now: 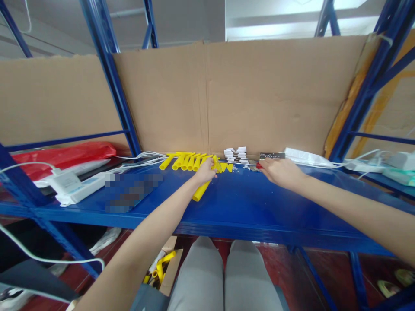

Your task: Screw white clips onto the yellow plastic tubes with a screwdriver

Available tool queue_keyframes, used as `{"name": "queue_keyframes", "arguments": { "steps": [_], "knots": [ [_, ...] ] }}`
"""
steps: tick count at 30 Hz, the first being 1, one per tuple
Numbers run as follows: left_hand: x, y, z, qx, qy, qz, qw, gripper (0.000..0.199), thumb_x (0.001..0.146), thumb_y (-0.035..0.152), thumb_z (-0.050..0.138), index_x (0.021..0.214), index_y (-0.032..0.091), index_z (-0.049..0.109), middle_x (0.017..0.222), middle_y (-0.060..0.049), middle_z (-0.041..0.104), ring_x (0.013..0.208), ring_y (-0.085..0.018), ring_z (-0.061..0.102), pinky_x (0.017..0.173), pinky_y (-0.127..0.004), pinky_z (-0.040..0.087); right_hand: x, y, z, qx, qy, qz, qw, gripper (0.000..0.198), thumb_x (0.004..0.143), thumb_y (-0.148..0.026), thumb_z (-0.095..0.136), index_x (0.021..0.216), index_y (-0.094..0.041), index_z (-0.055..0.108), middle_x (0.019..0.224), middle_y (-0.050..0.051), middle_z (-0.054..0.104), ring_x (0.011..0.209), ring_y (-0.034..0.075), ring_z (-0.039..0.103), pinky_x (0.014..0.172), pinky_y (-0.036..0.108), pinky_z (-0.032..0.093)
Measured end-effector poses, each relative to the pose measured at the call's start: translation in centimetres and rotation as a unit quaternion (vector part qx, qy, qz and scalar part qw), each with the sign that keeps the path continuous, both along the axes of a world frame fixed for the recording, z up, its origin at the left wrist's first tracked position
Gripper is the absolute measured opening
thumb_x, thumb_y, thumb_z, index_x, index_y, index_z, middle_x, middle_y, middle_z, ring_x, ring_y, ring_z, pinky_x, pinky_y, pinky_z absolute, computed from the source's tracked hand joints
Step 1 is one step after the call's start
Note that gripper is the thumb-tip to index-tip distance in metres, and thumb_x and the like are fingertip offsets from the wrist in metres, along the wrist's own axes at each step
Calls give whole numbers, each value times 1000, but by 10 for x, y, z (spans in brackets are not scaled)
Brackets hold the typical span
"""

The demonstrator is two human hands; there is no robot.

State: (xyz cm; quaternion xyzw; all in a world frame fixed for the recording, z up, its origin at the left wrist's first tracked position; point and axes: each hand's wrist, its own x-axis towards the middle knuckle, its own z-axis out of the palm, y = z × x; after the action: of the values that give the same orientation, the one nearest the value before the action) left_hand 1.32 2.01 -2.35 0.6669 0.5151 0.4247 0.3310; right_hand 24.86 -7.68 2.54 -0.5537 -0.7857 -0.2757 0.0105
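Observation:
My left hand (206, 171) is closed around a yellow tube-shaped plastic part (201, 191), its open round end pointing down toward me. My right hand (279, 172) is wrapped round a screwdriver (258, 166) with a red handle; its thin metal shaft points left to the yellow part. Left of my left hand, several similar yellow parts (187, 162) lie in a row on the blue shelf (246, 203). Small yellow pieces (226, 167) lie between my hands. Behind them sits a stack of small white-and-dark pieces (235, 154), with tiny bits scattered in front.
A cardboard sheet (259, 95) stands along the back between blue posts. On the left are a white power strip (84, 190), cables (147, 158) and a red bag (71, 153). A white packet (304, 157) lies at right. Below, a cardboard box (171, 272) holds yellow parts.

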Motion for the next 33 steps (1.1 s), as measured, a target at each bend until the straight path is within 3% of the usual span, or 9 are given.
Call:
{"name": "queue_keyframes", "arguments": {
  "steps": [5,10,17,20,23,28,33],
  "knots": [
    [-1,-2,-1,12,37,6,999,39,73,-2,62,107,13,51,122,-11,59,51,-2,55,47,-15,43,3,1,2,-37,24,20,999,28,92,-26,41,92,-14,65,91,14,71,82,23,65,67,28,41],
    [0,-4,-1,13,58,4,998,40,73,-4,58,108,13,50,122,-12,58,53,-3,55,46,-15,42,4,3,12,-88,76,11,993,28,90,-30,45,80,-16,67,78,10,70,71,20,63,60,26,36],
    [0,4,-6,15,53,-10,998,38,74,-1,60,107,14,49,107,-8,63,49,-5,55,45,-17,42,5,6,19,-168,201,25,965,27,81,-30,50,60,-17,59,53,1,56,51,12,47,49,25,28],
    [0,6,-7,18,40,-18,999,33,76,0,57,104,13,49,105,-8,63,50,-5,56,48,-18,45,7,9,17,-210,261,20,942,29,79,-37,52,58,-17,55,51,-1,52,48,11,43,47,24,28],
    [0,7,-9,12,41,-22,999,32,76,0,57,103,13,48,98,-7,64,49,-6,56,44,-18,43,9,11,15,-202,270,30,941,36,78,-45,54,54,-18,49,49,-1,47,48,10,42,46,24,28],
    [2,7,-10,19,25,-21,999,33,76,-1,57,105,13,48,90,-4,66,46,-4,54,44,-15,42,11,13,15,-269,276,-20,922,32,82,-47,50,69,-18,53,61,2,57,44,10,48,44,23,33],
    [5,2,-6,4,11,-8,1000,36,75,-2,59,107,13,50,107,-9,65,44,-1,53,42,-14,41,17,17,14,-232,216,31,948,24,85,-35,47,68,-19,52,69,7,63,61,17,59,58,26,41]
  ]
}}
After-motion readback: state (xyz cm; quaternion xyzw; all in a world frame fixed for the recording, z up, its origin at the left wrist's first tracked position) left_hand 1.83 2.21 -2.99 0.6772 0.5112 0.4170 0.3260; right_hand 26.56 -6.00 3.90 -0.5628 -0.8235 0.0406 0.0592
